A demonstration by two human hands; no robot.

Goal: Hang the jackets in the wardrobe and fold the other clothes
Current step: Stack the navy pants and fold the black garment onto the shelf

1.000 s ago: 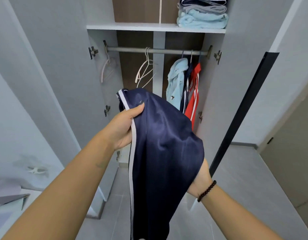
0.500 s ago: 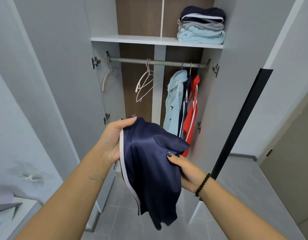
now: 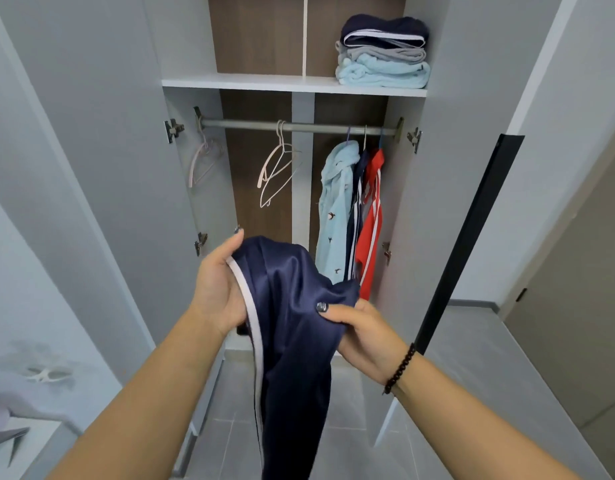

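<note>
Left hand (image 3: 218,289) and right hand (image 3: 363,336) both grip one navy garment (image 3: 288,327) (white-trimmed) before open wardrobe (image 3: 292,83), three jackets (image 3: 351,216) hung on rail (image 3: 299,126), three folded items (image 3: 384,51) on shelf, grey tiled floor (image 3: 472,368).

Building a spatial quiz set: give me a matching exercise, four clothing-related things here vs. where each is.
Things:
1. navy garment
2. folded stack
3. red jacket
4. empty hangers

Places:
A. on the rail, right end
B. on the top shelf
C. held in both hands
D. on the rail, near the middle

Pairs: 1-C, 2-B, 3-A, 4-D. The left hand and right hand each grip the navy garment.
</note>
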